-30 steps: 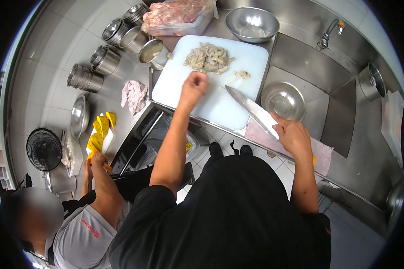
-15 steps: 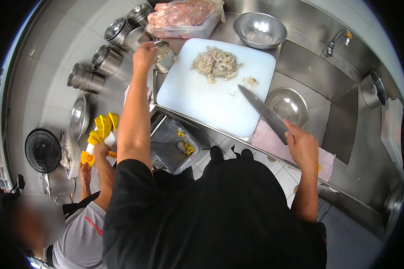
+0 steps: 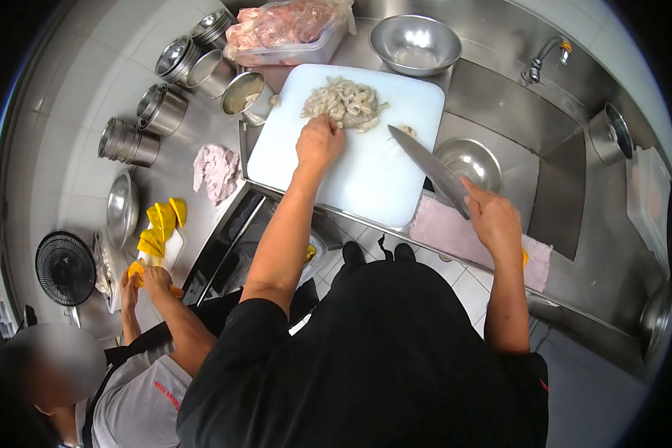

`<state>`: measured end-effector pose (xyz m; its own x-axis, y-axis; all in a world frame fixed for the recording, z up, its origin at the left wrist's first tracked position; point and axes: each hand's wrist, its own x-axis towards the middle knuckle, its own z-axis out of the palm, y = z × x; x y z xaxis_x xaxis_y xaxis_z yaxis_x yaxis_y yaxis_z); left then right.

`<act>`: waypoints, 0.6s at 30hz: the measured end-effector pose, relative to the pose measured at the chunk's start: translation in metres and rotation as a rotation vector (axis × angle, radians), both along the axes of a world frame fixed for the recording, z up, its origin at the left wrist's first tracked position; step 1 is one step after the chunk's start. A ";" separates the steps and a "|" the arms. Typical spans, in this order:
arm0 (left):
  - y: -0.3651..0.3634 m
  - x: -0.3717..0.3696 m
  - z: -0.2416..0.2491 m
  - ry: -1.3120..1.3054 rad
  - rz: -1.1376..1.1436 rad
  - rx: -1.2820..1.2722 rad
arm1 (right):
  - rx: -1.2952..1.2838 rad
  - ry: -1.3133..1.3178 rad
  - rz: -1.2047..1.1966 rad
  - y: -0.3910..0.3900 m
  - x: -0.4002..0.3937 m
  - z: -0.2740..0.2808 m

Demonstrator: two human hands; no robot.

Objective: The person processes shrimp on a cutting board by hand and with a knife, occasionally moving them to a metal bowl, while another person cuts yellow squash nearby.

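A pile of peeled raw shrimp (image 3: 345, 103) lies on the upper part of a white cutting board (image 3: 355, 183). My left hand (image 3: 320, 143) is at the lower left edge of the pile, its fingers curled and pressed together on a shrimp that they mostly hide. In my right hand (image 3: 495, 222) is the handle of a large kitchen knife (image 3: 430, 169), index finger stretched along it. The blade slants up and left over the board's right side, its tip near a small heap of scraps (image 3: 408, 131). Left of the board stands a metal pot (image 3: 255, 108) with shrimp inside.
Beyond the board are a tub of raw meat (image 3: 287, 36) and a steel bowl (image 3: 416, 45). Another bowl (image 3: 470, 166) sits in the sink at right. A pink cloth (image 3: 455, 237) lies along the front edge. At left, a co-worker's hands (image 3: 155, 282) handle yellow pumpkin pieces.
My left hand has come from the metal pot rightward and down to the shrimp pile. My right hand still holds the knife in about the same pose. The view has shifted slightly.
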<state>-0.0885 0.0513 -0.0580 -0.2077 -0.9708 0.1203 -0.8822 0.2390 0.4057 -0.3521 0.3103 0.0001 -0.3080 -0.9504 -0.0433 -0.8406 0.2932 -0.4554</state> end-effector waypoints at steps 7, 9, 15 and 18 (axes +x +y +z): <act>0.040 -0.003 0.003 0.158 -0.396 -0.076 | -0.008 -0.580 -0.098 0.039 -0.048 -0.058; 0.049 0.000 0.007 0.210 -0.424 -0.060 | 0.050 -0.453 -0.141 0.044 -0.049 -0.041; 0.035 0.003 0.013 0.224 -0.322 0.091 | 0.131 -0.262 -0.005 0.008 -0.016 -0.003; 0.034 -0.002 0.022 0.080 -0.325 0.112 | 0.211 -0.290 0.010 -0.018 -0.003 0.006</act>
<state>-0.0909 0.0850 -0.0357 -0.5024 -0.8635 0.0451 -0.7318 0.4524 0.5097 -0.3555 0.2922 0.0058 -0.2447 -0.9143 -0.3228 -0.6888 0.3982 -0.6058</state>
